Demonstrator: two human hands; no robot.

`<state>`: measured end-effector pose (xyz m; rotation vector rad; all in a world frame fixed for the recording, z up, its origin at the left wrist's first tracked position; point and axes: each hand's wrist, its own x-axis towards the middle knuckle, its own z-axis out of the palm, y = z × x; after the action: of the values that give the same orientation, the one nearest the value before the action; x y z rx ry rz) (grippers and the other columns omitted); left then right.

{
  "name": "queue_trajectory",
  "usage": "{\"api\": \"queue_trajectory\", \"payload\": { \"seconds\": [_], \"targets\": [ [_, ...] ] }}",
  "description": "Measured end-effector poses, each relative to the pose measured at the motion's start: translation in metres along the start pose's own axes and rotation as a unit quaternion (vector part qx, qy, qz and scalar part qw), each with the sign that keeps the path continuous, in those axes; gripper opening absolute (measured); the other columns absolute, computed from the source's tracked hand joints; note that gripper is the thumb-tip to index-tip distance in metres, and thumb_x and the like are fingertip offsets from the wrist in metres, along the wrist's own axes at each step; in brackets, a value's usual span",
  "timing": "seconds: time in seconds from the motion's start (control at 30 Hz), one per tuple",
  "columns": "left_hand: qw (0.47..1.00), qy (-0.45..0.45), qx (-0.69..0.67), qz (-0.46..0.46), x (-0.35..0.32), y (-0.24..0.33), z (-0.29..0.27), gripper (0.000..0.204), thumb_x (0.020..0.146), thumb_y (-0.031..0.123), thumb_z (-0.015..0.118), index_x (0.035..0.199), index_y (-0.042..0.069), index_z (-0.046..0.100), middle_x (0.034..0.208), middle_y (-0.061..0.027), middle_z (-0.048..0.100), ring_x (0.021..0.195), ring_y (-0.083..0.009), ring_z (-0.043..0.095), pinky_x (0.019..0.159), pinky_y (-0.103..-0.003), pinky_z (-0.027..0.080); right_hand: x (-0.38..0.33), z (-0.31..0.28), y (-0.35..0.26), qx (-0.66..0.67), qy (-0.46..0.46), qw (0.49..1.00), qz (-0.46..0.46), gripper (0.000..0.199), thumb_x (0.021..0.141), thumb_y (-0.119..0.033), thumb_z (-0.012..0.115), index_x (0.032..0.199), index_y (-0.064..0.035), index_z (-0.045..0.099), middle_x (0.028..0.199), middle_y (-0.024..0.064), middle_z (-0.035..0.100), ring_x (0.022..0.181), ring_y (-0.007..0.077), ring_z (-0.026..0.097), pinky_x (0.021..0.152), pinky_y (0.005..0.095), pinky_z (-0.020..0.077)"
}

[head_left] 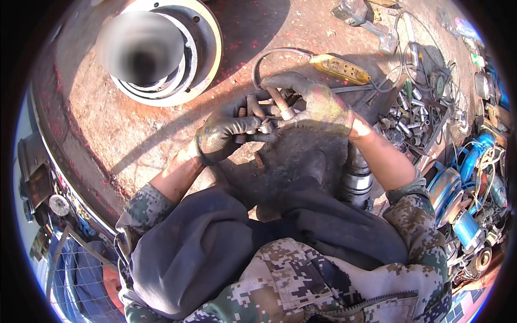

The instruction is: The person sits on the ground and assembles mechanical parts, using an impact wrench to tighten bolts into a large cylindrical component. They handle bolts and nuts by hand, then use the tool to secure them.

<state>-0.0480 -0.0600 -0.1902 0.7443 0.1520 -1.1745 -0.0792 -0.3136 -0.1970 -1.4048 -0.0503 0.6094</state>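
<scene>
My left hand [225, 132], in a dark work glove, holds a bunch of several rusty bolts [253, 110] upright in its fingers. My right hand [312, 102], in a grey dirty glove, meets it from the right and pinches one rusty bolt [281, 103] between thumb and fingers, right beside the bunch. Both hands hover over a rusty round metal surface [107, 134], above my lap. My sleeves are camouflage cloth and pushed up on the forearms.
A large metal flange ring [202, 54] sits on the rusty surface at the upper left. A yellow power strip [339, 67] with cable lies behind my hands. A tray of sockets and bits [412, 116] stands to the right, with blue wound parts [466, 226] beyond.
</scene>
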Motion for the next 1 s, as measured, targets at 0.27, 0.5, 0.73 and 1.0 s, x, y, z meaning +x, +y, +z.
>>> {"api": "queue_trajectory", "payload": {
  "seconds": [0.27, 0.5, 0.73, 1.0],
  "targets": [
    [0.998, -0.021, 0.047, 0.023, -0.008, -0.008, -0.015, 0.045, 0.094, 0.015, 0.074, 0.133, -0.001, 0.058, 0.116, -0.0109, 0.067, 0.107, -0.0188, 0.069, 0.097, -0.038, 0.061, -0.002, 0.010, -0.019, -0.327, -0.018, 0.938, -0.114, 0.081, 0.076, -0.032, 0.090, 0.147, -0.0076, 0.057, 0.141, 0.0153, 0.063, 0.132, 0.0320, 0.060, 0.110, 0.0449, 0.0499],
    [0.682, -0.078, -0.696, -0.210, -0.014, -0.010, -0.024, 0.036, 0.106, 0.015, 0.052, 0.140, 0.001, 0.048, 0.125, -0.0073, 0.060, 0.111, -0.0140, 0.066, 0.091, -0.032, 0.058, -0.008, 0.022, -0.021, -0.328, 0.009, 0.942, -0.077, 0.078, 0.081, -0.037, 0.087, 0.147, -0.0090, 0.057, 0.141, 0.0143, 0.063, 0.134, 0.0330, 0.059, 0.114, 0.0456, 0.0480],
    [0.974, -0.087, -0.210, -0.007, -0.014, -0.017, -0.026, 0.063, 0.104, 0.033, 0.063, 0.153, 0.000, 0.042, 0.128, -0.0098, 0.061, 0.118, -0.0220, 0.065, 0.100, -0.039, 0.057, -0.006, 0.028, -0.027, -0.323, 0.015, 0.940, -0.112, 0.082, 0.083, -0.038, 0.087, 0.152, -0.0094, 0.052, 0.135, 0.0152, 0.064, 0.122, 0.0287, 0.066, 0.102, 0.0431, 0.0553],
    [0.991, 0.058, -0.117, 0.006, -0.038, -0.036, -0.053, 0.050, 0.102, 0.029, 0.069, 0.140, 0.000, 0.053, 0.101, -0.0075, 0.066, 0.097, -0.0228, 0.068, 0.076, -0.033, 0.056, -0.023, 0.013, 0.058, -0.446, 0.066, 0.891, 0.048, 0.033, 0.096, -0.024, 0.068, 0.126, -0.0108, 0.070, 0.110, 0.0153, 0.075, 0.104, 0.0343, 0.072, 0.090, 0.0451, 0.0564]
  ]
}}
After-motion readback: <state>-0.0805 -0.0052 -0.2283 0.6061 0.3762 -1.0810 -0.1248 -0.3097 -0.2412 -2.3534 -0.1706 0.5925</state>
